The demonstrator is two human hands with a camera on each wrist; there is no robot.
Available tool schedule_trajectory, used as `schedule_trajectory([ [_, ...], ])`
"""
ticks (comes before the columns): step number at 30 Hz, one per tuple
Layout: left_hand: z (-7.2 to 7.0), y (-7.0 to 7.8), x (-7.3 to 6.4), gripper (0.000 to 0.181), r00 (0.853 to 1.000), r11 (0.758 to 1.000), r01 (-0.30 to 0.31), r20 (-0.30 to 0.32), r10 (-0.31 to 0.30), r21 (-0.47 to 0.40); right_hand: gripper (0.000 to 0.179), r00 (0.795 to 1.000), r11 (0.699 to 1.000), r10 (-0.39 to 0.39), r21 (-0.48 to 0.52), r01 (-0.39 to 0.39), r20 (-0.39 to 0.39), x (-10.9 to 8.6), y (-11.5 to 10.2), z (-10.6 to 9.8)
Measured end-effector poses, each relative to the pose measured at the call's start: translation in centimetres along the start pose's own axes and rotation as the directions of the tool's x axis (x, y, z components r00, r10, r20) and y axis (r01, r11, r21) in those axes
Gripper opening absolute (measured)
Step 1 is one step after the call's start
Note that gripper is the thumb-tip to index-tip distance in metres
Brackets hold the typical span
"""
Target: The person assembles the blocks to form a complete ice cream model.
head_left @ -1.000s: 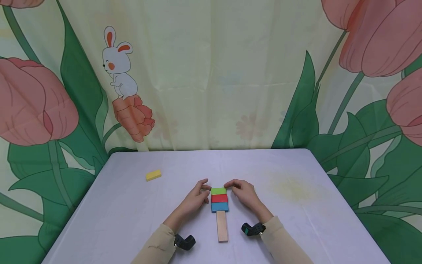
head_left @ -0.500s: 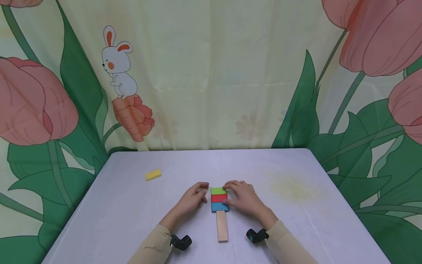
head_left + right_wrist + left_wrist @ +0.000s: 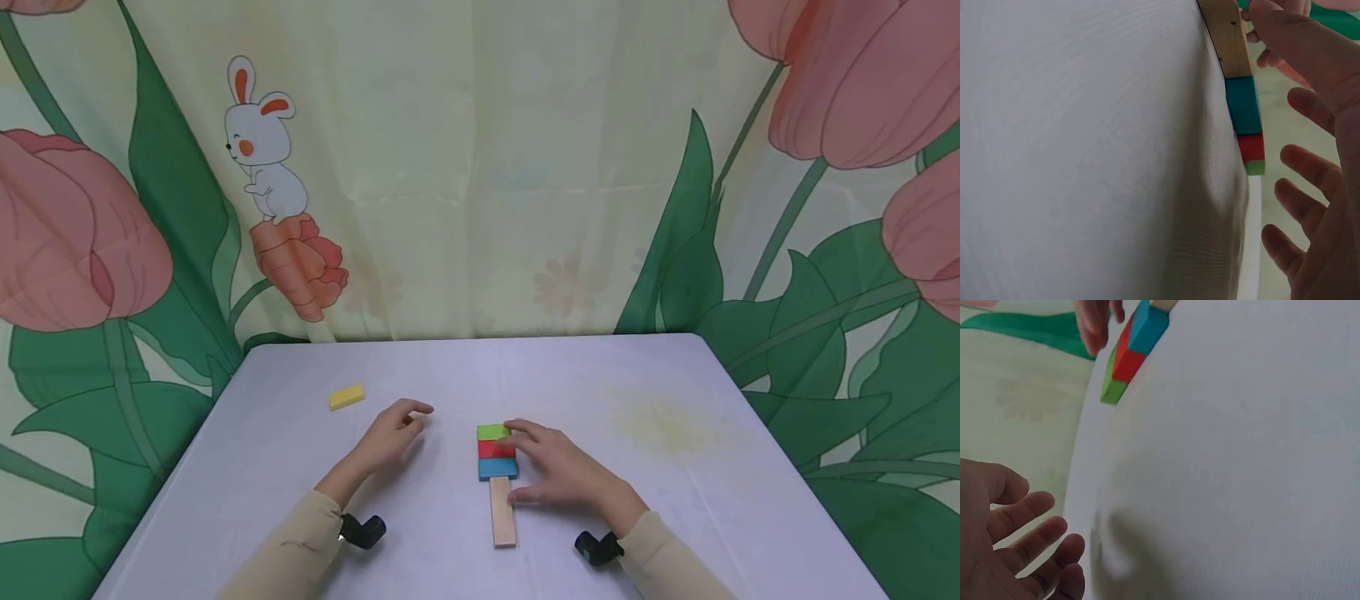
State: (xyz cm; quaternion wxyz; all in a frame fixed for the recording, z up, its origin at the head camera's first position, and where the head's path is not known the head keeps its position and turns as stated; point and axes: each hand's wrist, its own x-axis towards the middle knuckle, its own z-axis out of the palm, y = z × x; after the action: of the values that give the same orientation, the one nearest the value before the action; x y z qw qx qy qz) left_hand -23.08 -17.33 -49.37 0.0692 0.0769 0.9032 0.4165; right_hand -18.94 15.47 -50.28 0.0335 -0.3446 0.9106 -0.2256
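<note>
On the table, a green block [image 3: 489,432], a red block [image 3: 490,449] and a blue block [image 3: 497,469] lie in a row against one another. A long plain wooden block [image 3: 502,517] runs from the blue one toward the person. My right hand [image 3: 566,468] hovers at the row's right side with spread fingers; its thumb is right at the wooden block's edge and its fingertips overlap the green and red blocks in the head view. Farther left, my left hand [image 3: 386,437] is in the air with relaxed fingers and nothing in it, between the row and a yellow block [image 3: 347,397].
A white cloth covers the table [image 3: 645,392], with a faint yellowish patch at the right. Behind its far edge hangs a curtain [image 3: 480,167] printed with tulips and a rabbit. Each wrist wears a small black camera [image 3: 363,532].
My left hand has left the row's side and moved left toward the yellow block. My right hand has spread its fingers, its thumb shifting nearer the person. The blocks keep their arrangement.
</note>
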Motion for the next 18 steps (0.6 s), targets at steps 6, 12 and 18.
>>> schedule_trajectory([
  [6,-4.1,-1.9,0.6,0.030,0.997,0.995,-0.028,-0.063,0.034,0.092,0.060,0.998,0.999,-0.052,-0.004,0.052,0.018,-0.1,0.1,0.1],
  [12,-7.3,-4.2,1.0,0.035,0.991,0.981,-0.008,-0.128,0.034,0.193,0.052,0.998,0.999,-0.030,-0.010,0.031,0.053,-0.3,-0.1,0.0],
  [18,-9.4,-6.3,1.3,0.042,0.985,0.946,0.065,-0.172,-0.010,0.316,0.052,0.997,0.999,-0.024,-0.034,0.027,0.074,-0.2,-0.2,0.0],
])
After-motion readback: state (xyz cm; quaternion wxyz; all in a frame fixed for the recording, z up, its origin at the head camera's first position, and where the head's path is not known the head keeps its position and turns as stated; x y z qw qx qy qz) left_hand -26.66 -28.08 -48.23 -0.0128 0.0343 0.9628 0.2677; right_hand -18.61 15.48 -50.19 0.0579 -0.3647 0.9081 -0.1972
